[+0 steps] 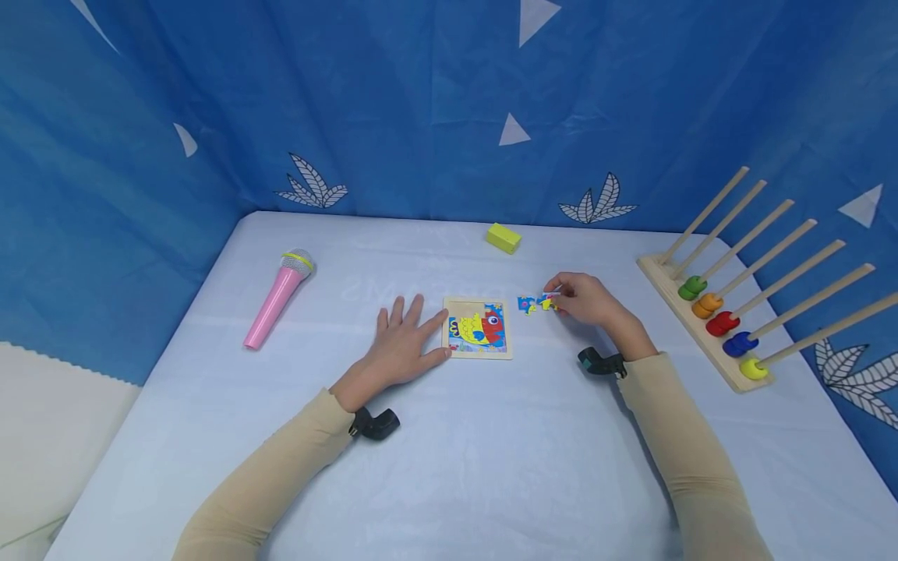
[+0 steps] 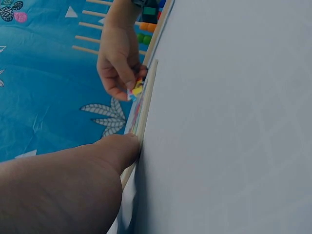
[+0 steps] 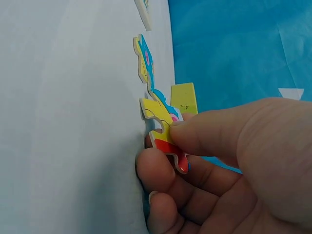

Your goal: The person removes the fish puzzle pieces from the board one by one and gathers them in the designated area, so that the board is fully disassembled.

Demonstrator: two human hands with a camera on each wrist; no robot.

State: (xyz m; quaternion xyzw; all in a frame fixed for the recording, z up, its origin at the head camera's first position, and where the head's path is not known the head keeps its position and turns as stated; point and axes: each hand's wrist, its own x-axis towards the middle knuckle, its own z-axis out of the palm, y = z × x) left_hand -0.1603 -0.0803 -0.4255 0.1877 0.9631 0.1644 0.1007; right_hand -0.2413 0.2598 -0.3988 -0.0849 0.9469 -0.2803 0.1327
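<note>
Left hand (image 1: 401, 347), fingers spread, touches the puzzle tray (image 1: 480, 356), seemingly to steady it; right hand (image 1: 586, 299) pinches a puzzle piece (image 3: 165, 138), leaving its notch clear

right hand (image 3: 258, 156) pinches multicoloured puzzle piece (image 3: 165, 138) | second piece (image 3: 145, 61) just beyond | yellow block (image 3: 183, 95) behind
</note>
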